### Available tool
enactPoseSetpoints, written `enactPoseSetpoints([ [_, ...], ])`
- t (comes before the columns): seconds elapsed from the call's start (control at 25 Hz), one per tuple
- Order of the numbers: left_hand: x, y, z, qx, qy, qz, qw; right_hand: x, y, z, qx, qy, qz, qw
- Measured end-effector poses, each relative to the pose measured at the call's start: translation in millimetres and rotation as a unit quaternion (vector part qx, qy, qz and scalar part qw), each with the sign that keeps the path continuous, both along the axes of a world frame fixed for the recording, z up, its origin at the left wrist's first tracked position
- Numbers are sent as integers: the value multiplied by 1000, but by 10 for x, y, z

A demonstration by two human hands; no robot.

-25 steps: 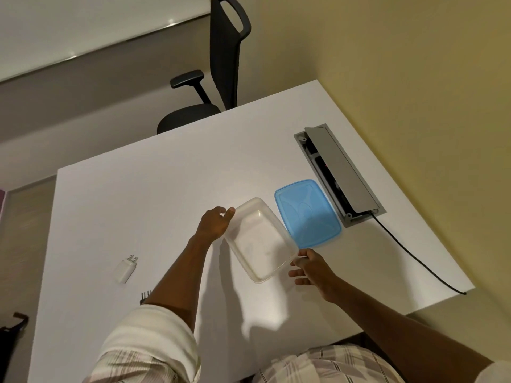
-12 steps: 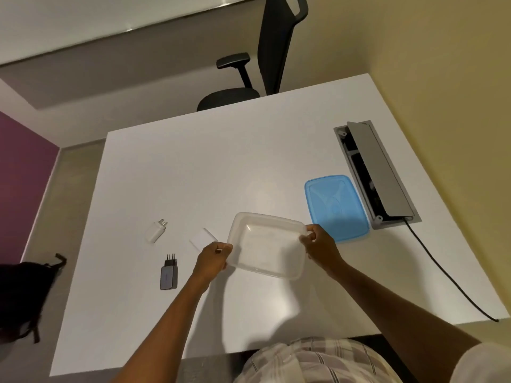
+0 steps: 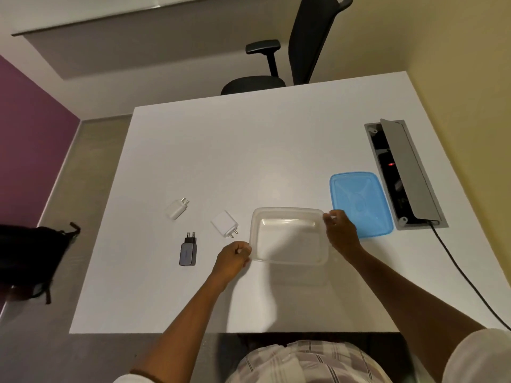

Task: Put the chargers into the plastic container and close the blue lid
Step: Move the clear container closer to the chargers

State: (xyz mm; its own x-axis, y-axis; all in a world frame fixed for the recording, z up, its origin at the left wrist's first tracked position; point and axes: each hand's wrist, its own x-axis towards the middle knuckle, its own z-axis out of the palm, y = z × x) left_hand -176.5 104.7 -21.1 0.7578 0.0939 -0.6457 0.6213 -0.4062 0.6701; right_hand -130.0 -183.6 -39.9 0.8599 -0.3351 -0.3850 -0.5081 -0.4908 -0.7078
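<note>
An empty clear plastic container (image 3: 289,239) sits on the white table (image 3: 249,150). My left hand (image 3: 233,258) pinches its near left corner. My right hand (image 3: 341,230) grips its far right corner. The blue lid (image 3: 362,203) lies flat just right of the container, partly behind my right hand. Three chargers lie left of the container: a white charger (image 3: 176,210) farthest left, a square white charger (image 3: 224,223) closest to the container, and a dark grey charger (image 3: 188,251) nearer to me.
An open grey cable box (image 3: 403,172) is set into the table at the right, with a black cable (image 3: 467,277) running from it off the near edge. A black office chair (image 3: 290,56) stands beyond the far edge. A dark bag (image 3: 30,252) lies on the floor at left.
The container has been turned square to me and shifted slightly toward the chargers, both hands staying on it. The view has swung left, bringing all three chargers into sight.
</note>
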Motion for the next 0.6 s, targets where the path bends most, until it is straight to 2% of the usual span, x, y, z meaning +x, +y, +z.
enactPoseSetpoints([
  [0.12, -101, 194, -54, 51, -10, -39, 998, -68, 129, 52, -35, -94, -88, 991],
  [0.2, -164, 356, -78, 86, -22, -82, 993, -122, 287, 125, -35, -150, -94, 984],
  [0.4, -307, 860, -172, 115, -42, -108, 987, -208, 915, 307, -21, -211, -2, 977],
  [0.6, -481, 1379, -292, 118, -77, -54, 989, -337, 1720, 388, -10, -264, 125, 956],
])
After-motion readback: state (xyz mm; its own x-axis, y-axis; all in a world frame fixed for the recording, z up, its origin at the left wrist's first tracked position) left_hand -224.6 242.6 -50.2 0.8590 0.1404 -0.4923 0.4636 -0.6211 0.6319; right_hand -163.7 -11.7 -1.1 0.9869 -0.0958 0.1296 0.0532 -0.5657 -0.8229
